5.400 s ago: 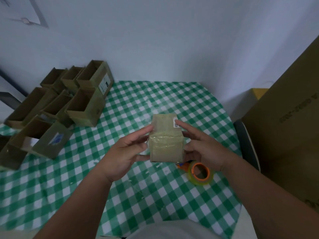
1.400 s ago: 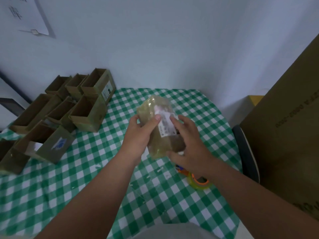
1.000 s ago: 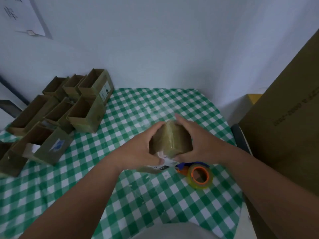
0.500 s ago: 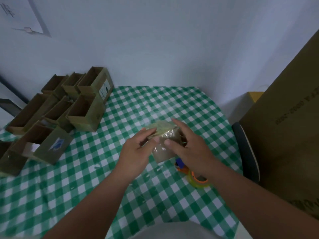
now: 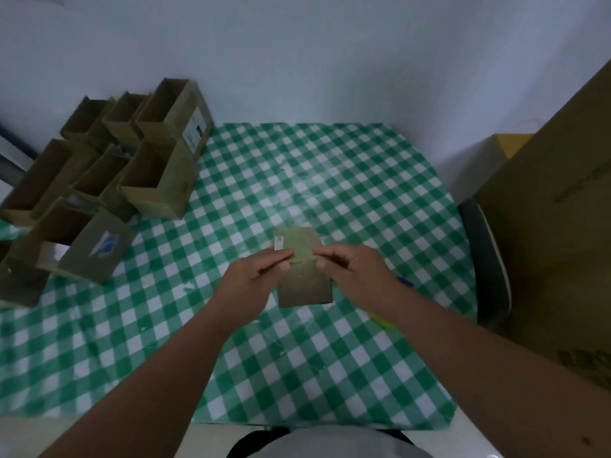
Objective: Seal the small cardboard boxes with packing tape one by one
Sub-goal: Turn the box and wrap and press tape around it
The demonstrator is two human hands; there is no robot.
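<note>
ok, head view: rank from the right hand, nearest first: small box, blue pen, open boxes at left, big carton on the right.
1. small box: under the right hand, whose fingers touch it.
2. blue pen: just right of the wrist, mostly hidden.
3. big carton: far right edge.
4. open boxes: far left, across the table.

A makeshift packing corner in a plain room: a counter under a green checked cloth (image 5: 347,180), open small cardboard boxes (image 5: 99,180) clustered, a large carton (image 5: 555,226) alongside.
</note>
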